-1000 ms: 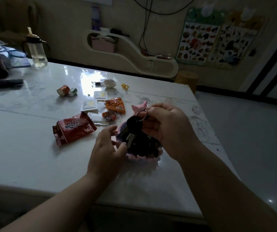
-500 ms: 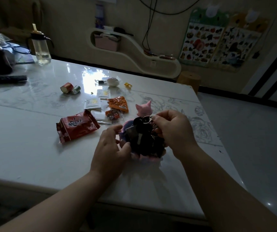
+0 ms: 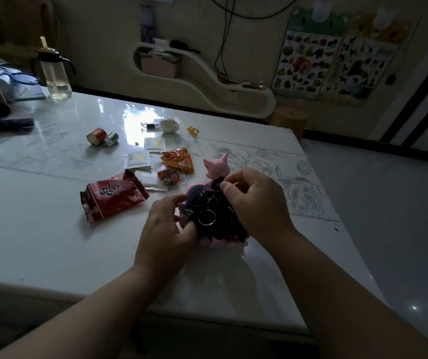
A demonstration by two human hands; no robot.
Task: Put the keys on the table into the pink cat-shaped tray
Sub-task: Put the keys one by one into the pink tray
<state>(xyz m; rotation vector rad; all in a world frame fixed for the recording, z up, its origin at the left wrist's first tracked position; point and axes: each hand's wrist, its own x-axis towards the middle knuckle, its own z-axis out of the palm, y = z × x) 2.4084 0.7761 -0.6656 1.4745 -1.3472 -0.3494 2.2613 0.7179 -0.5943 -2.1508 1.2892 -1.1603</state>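
A dark bunch of keys [image 3: 214, 216] with metal rings lies in the pink cat-shaped tray [image 3: 216, 165], whose cat head rises at the far side. My right hand [image 3: 255, 203] pinches the top of the bunch with its fingertips. At the tray's left edge my left hand [image 3: 167, 229] touches both the rim and the keys with curled fingers. Most of the tray is hidden under the keys and both hands; only its pink lower rim and the head show.
On the white marble table [image 3: 39, 229] lie a red snack bag [image 3: 113, 196], an orange packet [image 3: 179, 160], small sachets [image 3: 137, 160], two small rolls [image 3: 101, 137] and a remote [image 3: 8, 124]. A water bottle [image 3: 53, 71] stands at the back left. The table's right edge drops to the floor.
My right hand has lowered the bunch of keys from above the tray down into it. My left hand has closed in against the tray's left side.
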